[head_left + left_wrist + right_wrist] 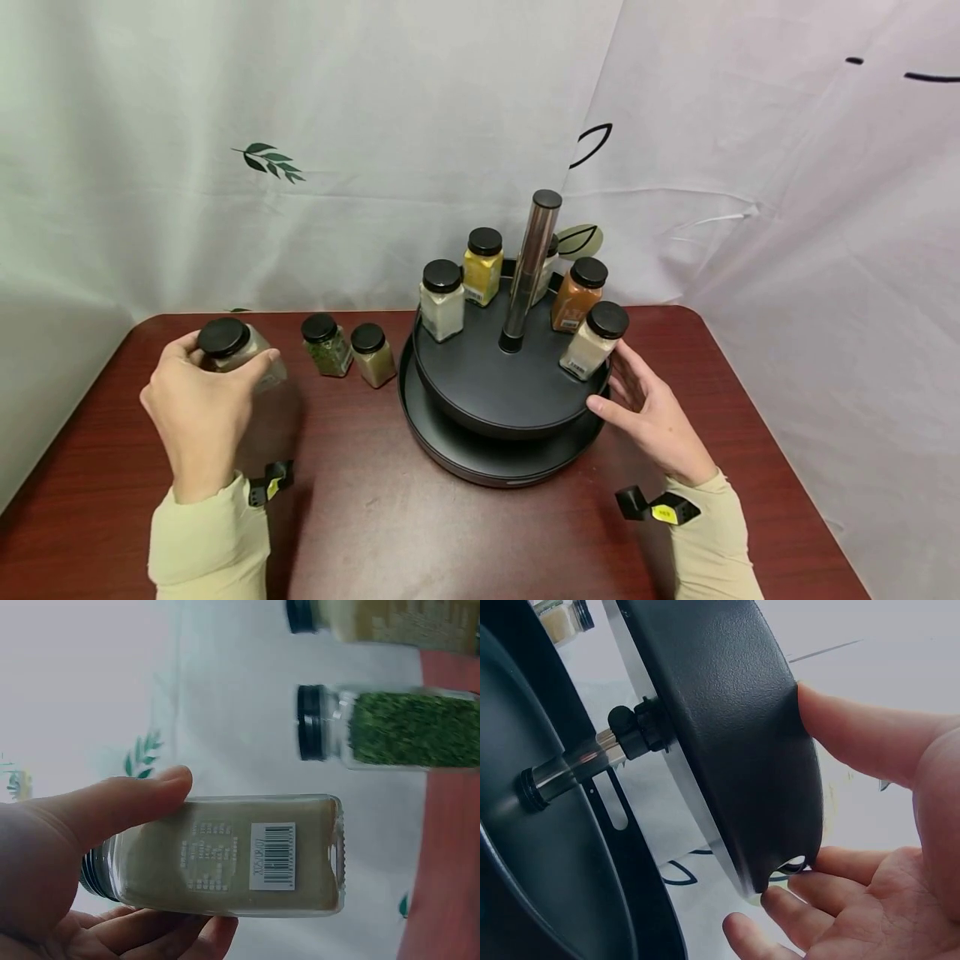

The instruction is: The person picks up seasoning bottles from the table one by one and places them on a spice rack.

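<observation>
A red-brown table (390, 533) carries a two-tier black rack (510, 400) towards its back edge, right of centre; the right hand (648, 408) is at the upper tier's right edge, thumb and fingers lightly touching the rim, not clasping it; the left hand (202, 400) grips a beige-filled jar (225, 855), tilted, near the table's back left corner; a green-flaked jar (327, 348) and a tan jar (373, 358) stand just beside each other between that hand and the rack; the upper tier bears a white jar (442, 308) at its left edge, others behind and right; the gripped jar's barcode label (272, 856) shows a date starting 2025; its white print (208, 855) is too small to read.
</observation>
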A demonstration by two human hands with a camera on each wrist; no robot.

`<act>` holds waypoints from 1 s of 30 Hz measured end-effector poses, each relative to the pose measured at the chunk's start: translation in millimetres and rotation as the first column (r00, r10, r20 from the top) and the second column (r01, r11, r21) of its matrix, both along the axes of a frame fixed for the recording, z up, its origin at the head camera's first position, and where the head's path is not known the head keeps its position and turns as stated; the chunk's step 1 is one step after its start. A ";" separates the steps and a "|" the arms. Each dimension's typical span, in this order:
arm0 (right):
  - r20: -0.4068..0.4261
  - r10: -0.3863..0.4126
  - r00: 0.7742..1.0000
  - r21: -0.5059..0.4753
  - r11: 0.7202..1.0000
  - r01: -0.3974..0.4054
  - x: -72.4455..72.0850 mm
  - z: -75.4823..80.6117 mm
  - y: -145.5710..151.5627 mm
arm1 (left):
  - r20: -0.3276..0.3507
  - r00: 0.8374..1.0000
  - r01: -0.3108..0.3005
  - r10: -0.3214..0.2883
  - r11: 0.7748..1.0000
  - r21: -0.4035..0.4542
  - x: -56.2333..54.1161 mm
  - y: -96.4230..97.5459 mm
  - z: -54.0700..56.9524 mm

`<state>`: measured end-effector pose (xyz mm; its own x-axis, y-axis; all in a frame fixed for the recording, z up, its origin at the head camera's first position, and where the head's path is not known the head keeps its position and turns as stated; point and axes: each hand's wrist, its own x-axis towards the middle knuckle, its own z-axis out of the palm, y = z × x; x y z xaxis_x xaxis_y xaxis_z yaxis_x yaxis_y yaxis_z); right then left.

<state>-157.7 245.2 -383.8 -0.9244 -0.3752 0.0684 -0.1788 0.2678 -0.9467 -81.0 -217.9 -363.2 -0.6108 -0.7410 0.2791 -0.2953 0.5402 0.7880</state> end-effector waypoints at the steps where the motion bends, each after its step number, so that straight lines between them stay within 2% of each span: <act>1: 0.000 0.000 1.000 0.000 1.000 0.000 0.0 0.1 0.0 | -0.007 1.000 -0.001 0.001 1.000 -0.001 0.9 1.4 1.8; 9: 0.005 0.004 1.000 -0.010 1.000 -0.004 -0.1 0.4 -0.4 | -0.043 0.999 -0.009 0.008 1.000 -0.007 5.6 14.3 12.5; 19: 0.001 -0.001 1.000 -0.003 1.000 0.001 0.6 -0.9 -0.2 | -0.143 0.989 0.035 -0.046 0.996 -0.079 11.5 36.3 25.0; 30: 0.004 -0.003 1.000 0.004 1.000 0.003 -0.3 -1.3 0.3 | -0.211 0.971 0.091 -0.114 0.989 -0.114 13.6 59.9 33.0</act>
<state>-158.0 245.5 -385.1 -0.9257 -0.3730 0.0629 -0.1739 0.2720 -0.9464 -67.4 -158.0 -330.2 -0.5985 -0.6379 0.4847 -0.0626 0.6404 0.7655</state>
